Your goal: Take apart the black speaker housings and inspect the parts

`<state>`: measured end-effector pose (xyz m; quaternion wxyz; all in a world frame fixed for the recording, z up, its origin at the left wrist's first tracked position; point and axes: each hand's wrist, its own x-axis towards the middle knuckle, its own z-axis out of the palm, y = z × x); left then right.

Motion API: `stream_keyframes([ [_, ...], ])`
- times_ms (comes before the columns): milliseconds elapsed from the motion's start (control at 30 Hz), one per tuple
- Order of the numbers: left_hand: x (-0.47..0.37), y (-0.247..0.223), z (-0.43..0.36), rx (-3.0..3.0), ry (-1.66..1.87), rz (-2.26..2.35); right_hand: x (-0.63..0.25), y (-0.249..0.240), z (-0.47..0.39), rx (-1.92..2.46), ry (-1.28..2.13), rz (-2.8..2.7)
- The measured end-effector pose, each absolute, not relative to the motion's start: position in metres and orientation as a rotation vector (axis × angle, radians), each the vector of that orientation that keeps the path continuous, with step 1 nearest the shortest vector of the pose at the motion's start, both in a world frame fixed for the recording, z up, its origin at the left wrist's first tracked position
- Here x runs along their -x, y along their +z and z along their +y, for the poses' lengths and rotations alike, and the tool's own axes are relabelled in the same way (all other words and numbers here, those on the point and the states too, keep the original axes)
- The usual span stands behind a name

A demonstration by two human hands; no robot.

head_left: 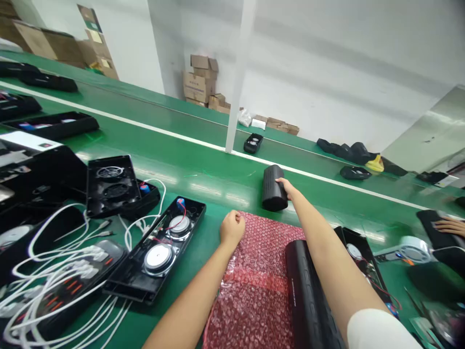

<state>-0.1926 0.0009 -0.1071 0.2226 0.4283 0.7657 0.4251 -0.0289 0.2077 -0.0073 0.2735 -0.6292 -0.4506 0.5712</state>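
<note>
My right hand (285, 188) is closed on a black speaker (273, 186), held over the green bench beyond the far edge of the red bubble wrap (254, 300). My left hand (232, 228) is curled into a fist at the wrap's far left corner, with nothing showing in it. Another black speaker (308, 295), with lettering on its side, lies on the wrap beneath my right forearm. To the left of my left hand is an open speaker housing (160, 252) with two round white-centred drivers and red wires.
White cables (47, 271) tangle over a power strip (69, 281) at left, beside more housings (112, 186). A post (240, 77) rises from the bench (218, 174). At right are an open housing (358, 257), a small fan (414, 249) and a co-worker's hand (450, 225) on a black part.
</note>
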Motion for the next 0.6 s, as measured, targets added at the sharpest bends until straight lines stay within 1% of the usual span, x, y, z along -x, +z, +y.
stream_keyframes([
  [167, 0.192, -0.107, 0.003, -1.218, 1.093, 2.168, -0.006, -0.024, 0.229, 1.834, 1.446, -1.148],
  [333, 0.193, -0.103, 0.003, -1.271, 1.030, 2.182, -0.038, -0.036, 0.218, 1.836, 1.307, -1.019],
  [400, 0.193, -0.103, 0.003, -1.299, 1.021, 2.178, -0.045, -0.039, 0.209, 1.839, 1.328, -0.971],
  [600, 0.192, -0.104, 0.000, -1.359, 1.016, 2.160, -0.062, -0.044, 0.195, 1.777, 1.540, -0.917],
])
